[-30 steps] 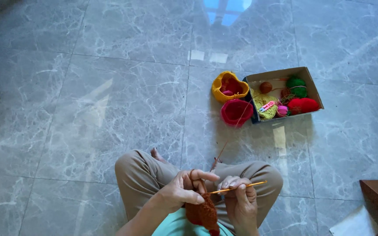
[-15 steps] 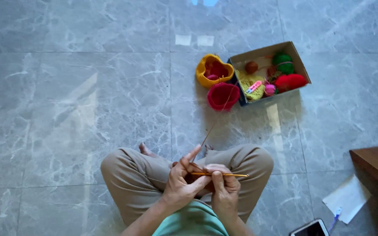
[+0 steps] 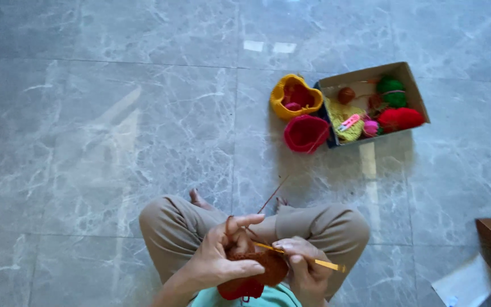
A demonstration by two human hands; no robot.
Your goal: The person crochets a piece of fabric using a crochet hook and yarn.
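The left hand point(image 3: 223, 256) closes on the red crochet piece point(image 3: 257, 273) in the lap; the right hand point(image 3: 302, 267) pinches the yellow hook point(image 3: 313, 262). The hook now points down-right — a stitch mid-pull, likely — with the yarn strand point(image 3: 274, 193) taut.

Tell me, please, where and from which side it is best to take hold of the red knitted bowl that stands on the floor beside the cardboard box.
Probably the rim of the red knitted bowl, taken from above. Its mouth faces up and looks clear. The cardboard box stands close on one side and the yellow knitted basket behind it, so a sideways approach is crowded. A yarn strand runs from it.
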